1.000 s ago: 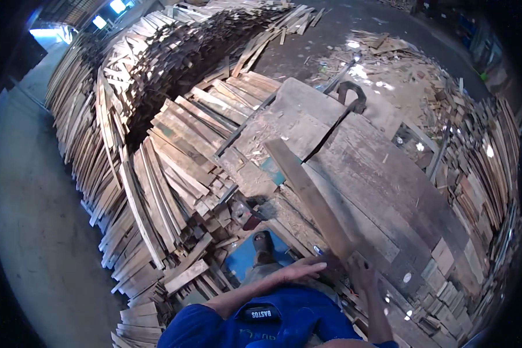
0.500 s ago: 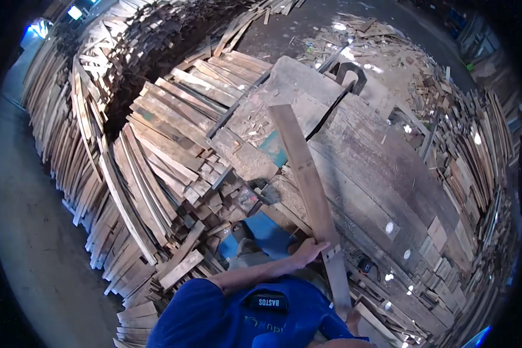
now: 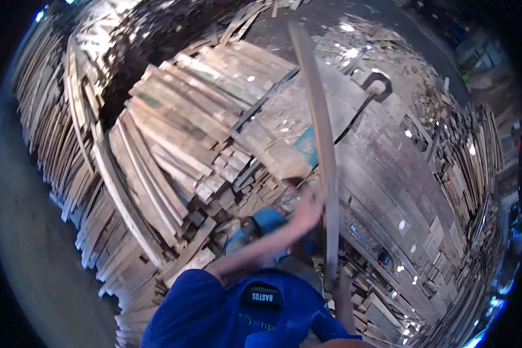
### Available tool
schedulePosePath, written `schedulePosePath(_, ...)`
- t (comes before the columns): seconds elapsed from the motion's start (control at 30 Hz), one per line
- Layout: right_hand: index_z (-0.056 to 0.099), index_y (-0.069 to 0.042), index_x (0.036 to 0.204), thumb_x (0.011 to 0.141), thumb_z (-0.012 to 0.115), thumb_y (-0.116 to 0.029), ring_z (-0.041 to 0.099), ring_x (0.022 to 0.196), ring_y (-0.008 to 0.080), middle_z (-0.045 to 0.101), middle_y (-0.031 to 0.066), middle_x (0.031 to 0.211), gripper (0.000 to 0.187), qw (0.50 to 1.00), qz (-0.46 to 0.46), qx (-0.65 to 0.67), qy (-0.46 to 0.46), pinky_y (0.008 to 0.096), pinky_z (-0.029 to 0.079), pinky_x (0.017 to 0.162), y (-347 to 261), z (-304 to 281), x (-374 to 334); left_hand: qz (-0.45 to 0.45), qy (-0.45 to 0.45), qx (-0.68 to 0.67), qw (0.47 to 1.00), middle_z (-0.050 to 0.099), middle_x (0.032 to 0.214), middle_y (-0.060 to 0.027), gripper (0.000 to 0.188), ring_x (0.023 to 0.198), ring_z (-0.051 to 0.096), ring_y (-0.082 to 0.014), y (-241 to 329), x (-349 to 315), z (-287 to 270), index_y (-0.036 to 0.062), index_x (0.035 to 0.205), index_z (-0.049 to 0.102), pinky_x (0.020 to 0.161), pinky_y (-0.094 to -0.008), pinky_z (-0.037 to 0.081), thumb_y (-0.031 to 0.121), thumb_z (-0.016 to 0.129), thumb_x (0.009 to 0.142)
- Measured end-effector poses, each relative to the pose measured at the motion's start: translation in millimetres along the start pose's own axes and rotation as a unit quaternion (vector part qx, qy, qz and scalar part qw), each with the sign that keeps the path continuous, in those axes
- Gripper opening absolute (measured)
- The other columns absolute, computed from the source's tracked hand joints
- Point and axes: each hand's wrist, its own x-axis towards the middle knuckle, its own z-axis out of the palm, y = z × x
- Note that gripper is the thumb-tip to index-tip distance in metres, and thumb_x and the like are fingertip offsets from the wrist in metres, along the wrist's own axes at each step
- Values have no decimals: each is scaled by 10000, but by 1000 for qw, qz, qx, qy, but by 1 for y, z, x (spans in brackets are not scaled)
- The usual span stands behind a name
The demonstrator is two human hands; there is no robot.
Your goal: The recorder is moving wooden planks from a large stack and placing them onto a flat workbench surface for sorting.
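we're reading left hand (image 3: 310, 210) motion-blurred, contact with plank (image 3: 321, 119) unclear | we're barely resolving right hand (image 3: 341, 284) at plank's lower end, grip unreadable

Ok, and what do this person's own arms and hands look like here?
Short blue sleeves end above bare forearms. The left hand is motion-blurred, with no glove visible. The right hand is mostly hidden, so its details can't be told. No cables show along the left forearm.

white upside-down lettering (image 3: 263, 297) on a black patch (image 3: 261, 290); fainter yellowish letters (image 3: 265, 325) on the blue shirt (image 3: 185, 310).
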Motion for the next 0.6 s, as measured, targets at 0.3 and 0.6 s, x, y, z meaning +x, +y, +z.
schedulePosePath(0.3, 603, 14, 1308, 975, 615, -364, 642, 1104, 237, 678, 180, 1214, 504, 953, -292, 70, -43, 330, 471, 966, -353, 29, 350, 38, 145, 56, 987, 698, 1107, -208, 547, 1027, 658, -223, 75, -2, -255, -12, 1335, 570, 906, -342, 503, 402, 606, 979)
schedulePosePath(0.6, 602, 43, 1285, 932, 647, -453, 634, 1143, 336, 659, 255, 1194, 610, 936, -209, -232, -162, 401, 478, 990, -210, 115, 346, -397, 132, 38, 908, 701, 904, -139, 508, 819, 690, -249, -268, -253, -262, 24, 1158, 695, 781, -356, 544, 472, 635, 926)
